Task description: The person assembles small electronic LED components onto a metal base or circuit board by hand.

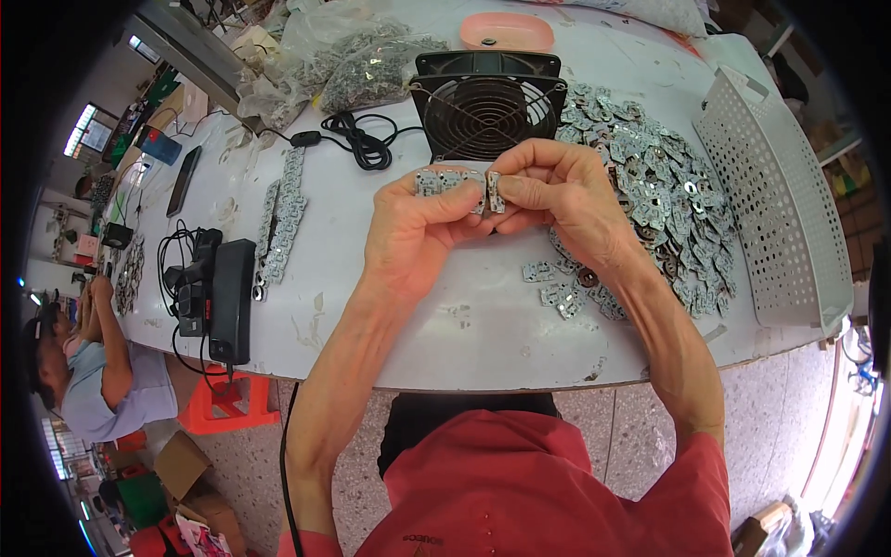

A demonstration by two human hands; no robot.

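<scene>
While the left hand (404, 232) is closed around a short row of metal pieces (434, 183) above the desk (445, 343), the right hand (577, 200) pinches a single piece (497, 191) beside its end. Lined-up rows (286, 218) at left look done; the large loose pile (670, 190) seems to remain.

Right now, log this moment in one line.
left hand: holds row of metal pieces | right hand: pinches single metal piece alongside | ahead: black fan | right: heap of pieces
</scene>
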